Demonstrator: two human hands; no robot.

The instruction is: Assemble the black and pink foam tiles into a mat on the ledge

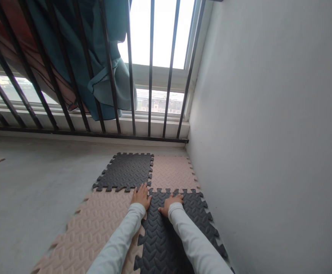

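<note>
Interlocking foam mat tiles lie on the grey floor in the corner by the wall. My left hand (pixel 141 195) rests flat, fingers stretched out, on the seam where the near beige tile (pixel 97 228) meets the near dark grey tile (pixel 168 236). My right hand (pixel 170 200) lies flat and open on the dark grey tile near its far edge. Beyond them sit a far dark grey tile (pixel 126 171) and a far beige tile (pixel 173 173), joined by their toothed edges. Both arms wear white sleeves.
A white wall (pixel 268 133) runs along the right, close to the tiles. Black metal bars (pixel 131 76) stand in front of a window at the back, with teal cloth (pixel 103 57) hanging on them. Bare grey floor (pixel 34 190) spreads to the left.
</note>
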